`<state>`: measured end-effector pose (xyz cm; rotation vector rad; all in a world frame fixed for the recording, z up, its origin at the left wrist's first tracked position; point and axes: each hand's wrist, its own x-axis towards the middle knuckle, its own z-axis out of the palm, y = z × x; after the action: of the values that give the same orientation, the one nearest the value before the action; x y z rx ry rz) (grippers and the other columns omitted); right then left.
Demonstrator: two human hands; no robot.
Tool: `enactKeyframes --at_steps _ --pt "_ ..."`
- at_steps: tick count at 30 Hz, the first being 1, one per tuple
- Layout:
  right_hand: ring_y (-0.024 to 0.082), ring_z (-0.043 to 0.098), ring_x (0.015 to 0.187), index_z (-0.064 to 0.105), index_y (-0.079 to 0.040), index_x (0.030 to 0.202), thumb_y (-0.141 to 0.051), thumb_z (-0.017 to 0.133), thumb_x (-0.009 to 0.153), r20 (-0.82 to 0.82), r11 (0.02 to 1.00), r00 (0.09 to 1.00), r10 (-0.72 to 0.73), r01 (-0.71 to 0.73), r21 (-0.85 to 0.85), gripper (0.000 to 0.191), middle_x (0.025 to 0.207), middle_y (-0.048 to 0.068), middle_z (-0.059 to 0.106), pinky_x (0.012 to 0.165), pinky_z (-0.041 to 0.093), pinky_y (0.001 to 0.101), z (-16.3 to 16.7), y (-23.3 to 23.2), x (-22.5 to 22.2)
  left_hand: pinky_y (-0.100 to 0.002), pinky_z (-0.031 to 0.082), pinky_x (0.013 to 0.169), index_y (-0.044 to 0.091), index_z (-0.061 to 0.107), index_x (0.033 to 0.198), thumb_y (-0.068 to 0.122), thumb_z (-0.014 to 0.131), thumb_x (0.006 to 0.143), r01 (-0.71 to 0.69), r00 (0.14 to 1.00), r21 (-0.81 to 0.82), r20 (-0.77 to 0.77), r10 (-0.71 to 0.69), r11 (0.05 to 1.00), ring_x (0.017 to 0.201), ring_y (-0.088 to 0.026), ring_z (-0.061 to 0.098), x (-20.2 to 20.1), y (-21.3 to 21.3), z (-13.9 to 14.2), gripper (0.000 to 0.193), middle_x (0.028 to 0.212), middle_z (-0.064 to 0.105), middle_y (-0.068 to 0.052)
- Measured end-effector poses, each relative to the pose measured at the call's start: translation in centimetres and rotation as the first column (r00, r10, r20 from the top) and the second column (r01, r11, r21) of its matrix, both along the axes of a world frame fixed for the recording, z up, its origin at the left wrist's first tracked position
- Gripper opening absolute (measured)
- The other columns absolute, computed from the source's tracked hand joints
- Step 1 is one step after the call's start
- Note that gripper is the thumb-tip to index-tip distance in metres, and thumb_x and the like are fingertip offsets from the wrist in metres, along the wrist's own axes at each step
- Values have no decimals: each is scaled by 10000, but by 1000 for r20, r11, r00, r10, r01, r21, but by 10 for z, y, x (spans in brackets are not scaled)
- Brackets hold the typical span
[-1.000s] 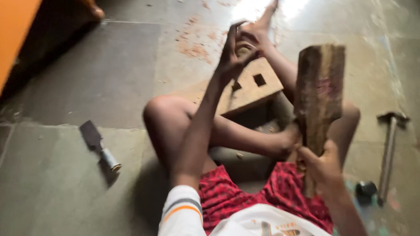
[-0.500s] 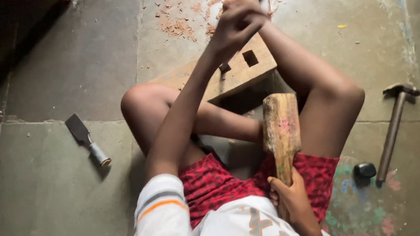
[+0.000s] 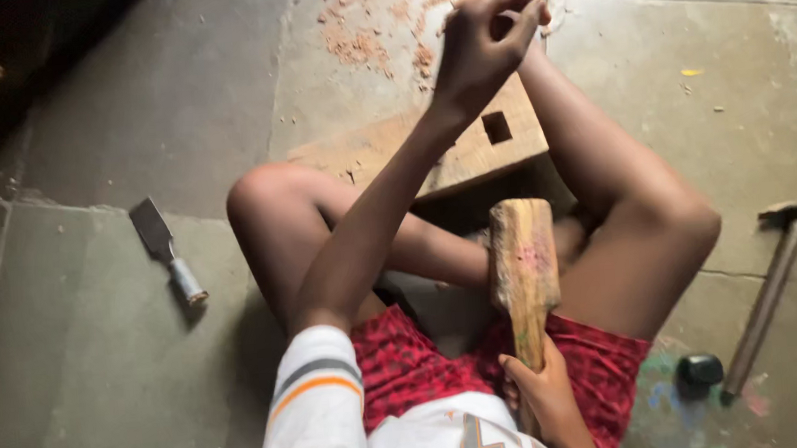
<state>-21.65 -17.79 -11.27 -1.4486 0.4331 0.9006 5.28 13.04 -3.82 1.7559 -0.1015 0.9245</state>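
Nearest the camera, the right hand [image 3: 546, 388] has its grip closed round the handle of a wooden mallet [image 3: 524, 276], whose head stands upright between the knees, lifted clear of the work; beyond it the wooden block [image 3: 455, 153] lies on the stone floor [image 3: 146, 386] under the legs, with one square mortise [image 3: 497, 127] already cut through its face; the left hand [image 3: 484, 42] reaches out above the block, fingers curled shut, though what they pinch I cannot tell; farther off, chips and sawdust [image 3: 370, 41] show cutting is well under way, while how much remains cannot be judged; a spare chisel [image 3: 165, 247] and a claw hammer [image 3: 773, 285] lie untouched at either side.
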Motion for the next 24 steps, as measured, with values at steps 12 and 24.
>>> enactKeyframes --at_steps 12,24 --pt "158 492 433 479 -98 1063 -16 662 822 39 1000 999 3 -3 6 314 622 48 516 365 393 317 -9 1 0 -269 339 343 60 699 882 215 622 1019 182 976 -473 -19 -216 862 357 -64 447 -76 62 50 221 485 487 28" --pt "157 502 445 447 -94 1023 3 662 838 45 999 999 12 -10 -50 299 643 47 511 377 399 311 -3 5 1 -308 503 755 93 390 1412 196 677 945 387 907 -480 46 -418 788 872 -116 542 -54 69 -40 557 1026 589 -9"
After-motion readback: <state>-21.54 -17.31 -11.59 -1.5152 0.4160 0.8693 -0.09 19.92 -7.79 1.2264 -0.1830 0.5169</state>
